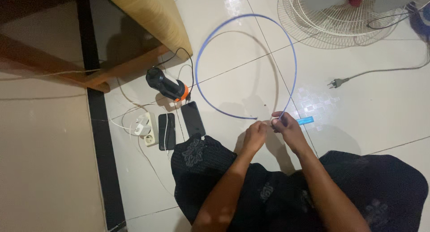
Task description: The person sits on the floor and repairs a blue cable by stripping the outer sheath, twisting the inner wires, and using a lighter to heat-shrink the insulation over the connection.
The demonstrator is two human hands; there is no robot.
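Fingers of the right hand (286,127) are pinched shut on one end of the thin blue flexible strip bent into a big hoop (293,57), w/ a short blue stub (305,121) poking out to the right of the grip. Left hand (256,134) sits just beside it, fingers curled toward the strip's other end (248,118); can't tell if they're actually closed on it. Hoop arches away from both hands, up across the white floor tiles (385,120), so its two ends meet right between the hands. Both hands about equally near that join. Off to the left: black-and-orange torch (166,84), two dark phones (179,124), white power strip (147,129).
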